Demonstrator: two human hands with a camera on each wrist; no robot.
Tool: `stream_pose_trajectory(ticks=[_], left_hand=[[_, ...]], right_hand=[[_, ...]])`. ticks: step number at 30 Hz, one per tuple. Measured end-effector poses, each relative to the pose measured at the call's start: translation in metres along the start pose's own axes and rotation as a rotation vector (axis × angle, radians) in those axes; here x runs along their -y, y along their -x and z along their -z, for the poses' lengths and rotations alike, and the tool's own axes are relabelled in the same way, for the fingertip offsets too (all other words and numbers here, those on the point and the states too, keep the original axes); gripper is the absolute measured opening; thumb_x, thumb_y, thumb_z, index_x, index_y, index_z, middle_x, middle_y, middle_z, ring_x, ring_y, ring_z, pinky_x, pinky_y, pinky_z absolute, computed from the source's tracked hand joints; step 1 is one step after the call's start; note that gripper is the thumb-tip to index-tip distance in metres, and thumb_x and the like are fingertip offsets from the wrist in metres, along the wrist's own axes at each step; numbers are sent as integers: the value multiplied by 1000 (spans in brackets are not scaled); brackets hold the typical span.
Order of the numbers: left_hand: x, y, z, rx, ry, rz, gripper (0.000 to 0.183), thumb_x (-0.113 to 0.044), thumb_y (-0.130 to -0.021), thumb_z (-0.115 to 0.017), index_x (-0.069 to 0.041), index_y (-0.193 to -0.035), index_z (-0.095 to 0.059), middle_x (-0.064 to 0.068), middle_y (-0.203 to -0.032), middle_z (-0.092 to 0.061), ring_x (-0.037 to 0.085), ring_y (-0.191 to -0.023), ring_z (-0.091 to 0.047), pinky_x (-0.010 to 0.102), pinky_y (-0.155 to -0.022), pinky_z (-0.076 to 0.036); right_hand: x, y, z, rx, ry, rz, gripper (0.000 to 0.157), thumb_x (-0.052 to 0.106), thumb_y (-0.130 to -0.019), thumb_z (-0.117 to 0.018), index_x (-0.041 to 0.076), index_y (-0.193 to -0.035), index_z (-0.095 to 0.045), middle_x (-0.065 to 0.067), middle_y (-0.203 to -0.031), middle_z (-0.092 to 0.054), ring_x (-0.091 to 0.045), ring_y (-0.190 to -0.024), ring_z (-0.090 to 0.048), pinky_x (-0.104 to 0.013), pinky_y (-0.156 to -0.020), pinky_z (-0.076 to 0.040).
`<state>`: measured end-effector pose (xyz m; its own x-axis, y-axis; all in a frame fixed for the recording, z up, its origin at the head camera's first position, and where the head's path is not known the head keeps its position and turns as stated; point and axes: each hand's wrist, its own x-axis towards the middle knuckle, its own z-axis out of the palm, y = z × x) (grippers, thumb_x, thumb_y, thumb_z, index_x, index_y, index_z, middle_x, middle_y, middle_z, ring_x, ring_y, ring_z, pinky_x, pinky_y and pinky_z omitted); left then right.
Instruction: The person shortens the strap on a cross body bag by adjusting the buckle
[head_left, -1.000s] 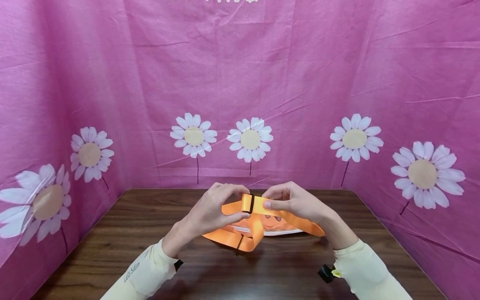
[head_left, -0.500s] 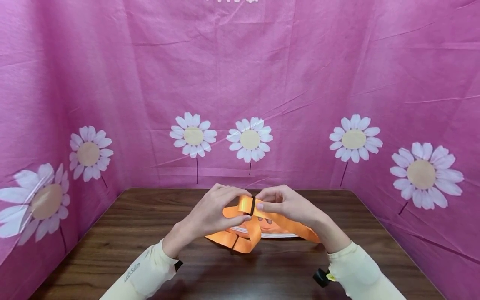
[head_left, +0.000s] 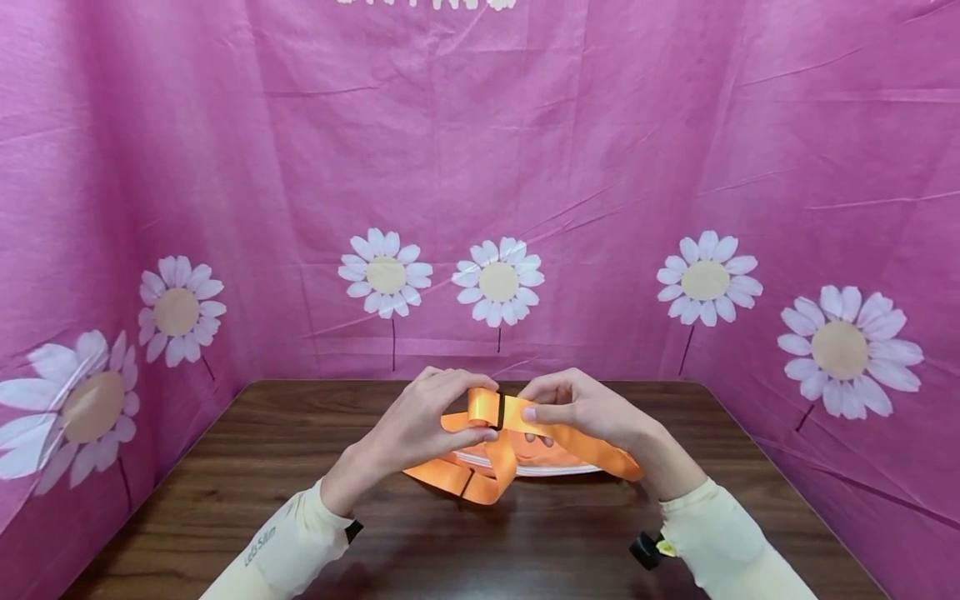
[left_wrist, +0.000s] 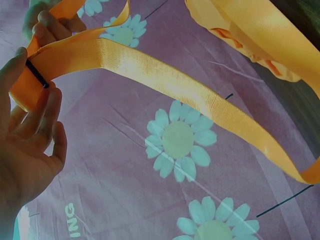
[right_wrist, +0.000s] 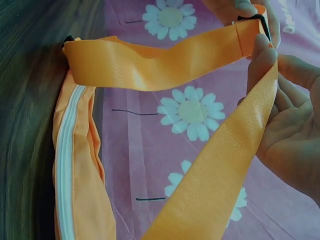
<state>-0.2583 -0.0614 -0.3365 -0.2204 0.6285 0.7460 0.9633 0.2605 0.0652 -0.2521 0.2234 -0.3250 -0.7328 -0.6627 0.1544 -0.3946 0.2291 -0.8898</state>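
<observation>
In the head view my left hand pinches a black slide buckle at its top and bottom edges, between finger and thumb. An orange webbing strap passes through the buckle and forms a small loop on its left side. Just right of the buckle, my right hand pinches the strap with the thumb in front. Below the hands lies an orange bag with a white zipper, partly hidden by the strap. The strap's free length hangs down past the right hand in the right wrist view.
A second dark slider sits on the lower strap loop, near the table. The dark wooden table is enclosed by a pink curtain printed with white flowers. Black devices sit at the wrists.
The right thumb came close to the buckle, then drew slightly back right along the strap. Right fingertips now show below the strap. Left hand and buckle have shifted slightly left.
</observation>
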Motion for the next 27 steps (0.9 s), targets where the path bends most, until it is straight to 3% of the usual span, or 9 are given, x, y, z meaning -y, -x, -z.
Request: stream_pose_trajectory(ticks=[6,11,18,27], left_hand=[[-2,0,-5,27,16,-14,54,-37,-81,-88,-13,-123,-64,-8,-115,-68,6,-104,-61,33,-87,-43],[-3,-1,-6,30,5,-26,51,-35,-82,-88,-12,-122,-65,-7,-116,-67,6,-107,-61,32,-88,-42],[0,-2,3,-4,-48,-8,52,-32,-79,-91,-12,-120,-66,-6,-114,-68,9,-107,-61,34,-89,-42],[3,0,8,-32,-33,11,54,-32,-77,-92,-11,-119,-67,-6,-113,-68,10,-106,-61,35,-88,-42]], right_hand=[[5,-4,-8,28,9,13,16,19,-100,-69,11,-112,-75,-11,-77,-62,-18,-63,-48,-28,-59,-45],[8,-6,-11,34,33,-10,17,22,-100,-69,12,-111,-75,-12,-90,-71,-18,-74,-58,-32,-70,-51],[4,-1,2,-6,24,-42,19,20,-98,-71,9,-112,-75,-12,-83,-67,-17,-68,-55,-30,-63,-49],[-3,2,10,-11,-53,-47,20,17,-97,-71,5,-114,-73,-18,-94,-69,-21,-76,-60,-33,-69,-53]])
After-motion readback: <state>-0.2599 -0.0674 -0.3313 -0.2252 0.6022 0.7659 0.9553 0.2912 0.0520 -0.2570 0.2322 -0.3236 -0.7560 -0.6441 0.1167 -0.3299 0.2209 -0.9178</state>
